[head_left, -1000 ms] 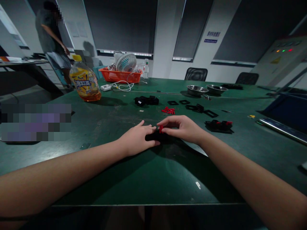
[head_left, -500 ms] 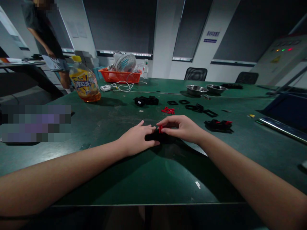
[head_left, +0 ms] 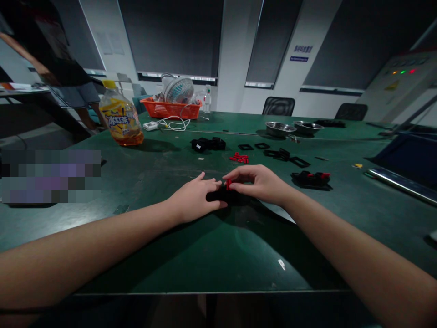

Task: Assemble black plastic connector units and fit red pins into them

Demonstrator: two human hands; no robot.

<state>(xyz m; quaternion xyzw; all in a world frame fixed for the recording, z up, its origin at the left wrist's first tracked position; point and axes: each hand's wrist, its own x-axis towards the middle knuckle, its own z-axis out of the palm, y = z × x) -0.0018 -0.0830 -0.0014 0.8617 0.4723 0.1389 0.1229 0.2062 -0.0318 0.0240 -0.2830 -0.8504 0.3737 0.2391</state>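
Note:
My left hand [head_left: 195, 198] lies on the green table [head_left: 218, 255], fingers closed around a small black part [head_left: 218, 196] and holding it down. My right hand [head_left: 260, 183] pinches a small red piece [head_left: 228, 184] against the top of that black part. Both hands meet at the table's middle. A small heap of red pieces [head_left: 240, 158] lies just beyond them. To the right sits a black part with red pieces fitted [head_left: 312, 178].
Black frames [head_left: 280, 154] and black blocks [head_left: 208, 144] lie further back. A juice bottle [head_left: 120, 119] stands at left, an orange basket [head_left: 170, 108] with a fan behind it, two steel bowls [head_left: 290, 128] at right. Another person [head_left: 51, 59] stands at far left.
My hands have stayed in place. The person at the far left has moved closer and further left.

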